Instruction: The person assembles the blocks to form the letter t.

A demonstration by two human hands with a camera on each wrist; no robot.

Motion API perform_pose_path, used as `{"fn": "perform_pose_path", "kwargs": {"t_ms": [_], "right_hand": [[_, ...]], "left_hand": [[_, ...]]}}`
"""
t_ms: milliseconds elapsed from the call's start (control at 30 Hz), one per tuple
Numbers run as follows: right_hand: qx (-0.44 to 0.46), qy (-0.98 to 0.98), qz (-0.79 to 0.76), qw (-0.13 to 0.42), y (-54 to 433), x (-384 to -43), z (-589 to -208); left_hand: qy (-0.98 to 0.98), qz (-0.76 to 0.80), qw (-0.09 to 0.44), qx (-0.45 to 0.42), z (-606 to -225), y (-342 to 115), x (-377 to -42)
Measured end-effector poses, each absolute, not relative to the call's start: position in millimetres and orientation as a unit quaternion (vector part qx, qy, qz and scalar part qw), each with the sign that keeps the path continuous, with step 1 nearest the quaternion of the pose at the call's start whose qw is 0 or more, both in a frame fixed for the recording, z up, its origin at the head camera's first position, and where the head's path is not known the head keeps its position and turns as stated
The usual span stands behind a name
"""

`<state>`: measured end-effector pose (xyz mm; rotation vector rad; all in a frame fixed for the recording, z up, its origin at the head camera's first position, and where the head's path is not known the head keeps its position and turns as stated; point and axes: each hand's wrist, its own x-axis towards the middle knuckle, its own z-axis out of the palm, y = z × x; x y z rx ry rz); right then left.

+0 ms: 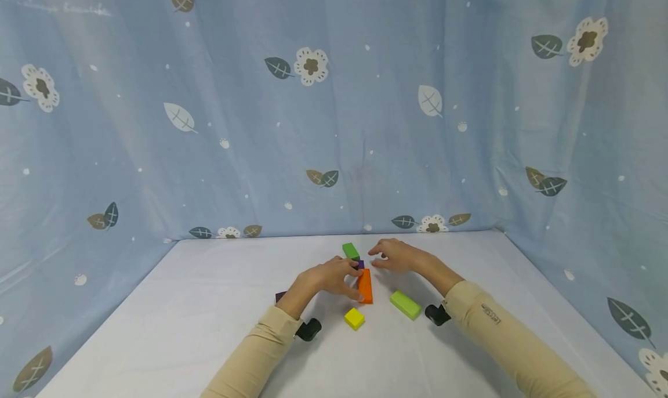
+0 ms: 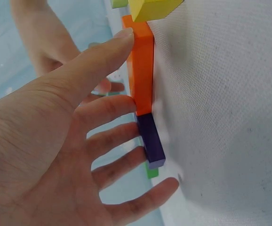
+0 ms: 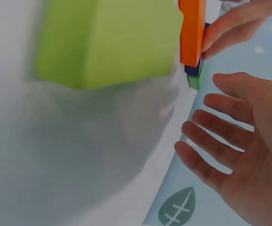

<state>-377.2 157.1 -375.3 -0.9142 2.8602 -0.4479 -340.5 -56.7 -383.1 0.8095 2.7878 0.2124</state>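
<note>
My left hand [image 1: 352, 282] lies with straight fingers against the long orange block [image 1: 365, 286]. In the left wrist view its thumb and index finger touch the side of the orange block [image 2: 143, 66]. A small purple block [image 2: 151, 139] abuts the orange block's far end, and a green block [image 1: 351, 250] lies just beyond it. My right hand [image 1: 380, 257] hovers with fingers spread right of the purple block [image 1: 360, 264] and holds nothing. In the right wrist view the right hand [image 3: 211, 117] is spread near the orange block [image 3: 192, 30].
A yellow cube [image 1: 354, 318] sits just in front of the orange block. A lime block [image 1: 405, 304] lies to its right. A dark purple block [image 1: 280, 296] peeks out behind my left wrist. White cloth covers the table [image 1: 156, 328], and blue floral fabric walls it on three sides.
</note>
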Motion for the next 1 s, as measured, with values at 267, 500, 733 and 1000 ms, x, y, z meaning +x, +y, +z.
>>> {"fn": "perform_pose_path", "kwargs": {"t_ms": [267,500,733,1000], "right_hand": [[-0.295,0.942,-0.151,0.057,147,-395,-378],[-0.304,0.94,-0.15,0.04,134,-401,-375],[-0.317,0.938,-0.142,0.023,125,-408,-375],[-0.33,0.93,-0.159,0.02,119,-416,-382]], "left_hand": [[0.951,0.073,0.115,0.278,-385,-57,-342],[0.95,0.067,0.108,0.284,-384,-58,-341],[0.949,0.07,0.107,0.288,-384,-58,-341],[0.949,0.071,0.111,0.286,-382,-57,-340]]}}
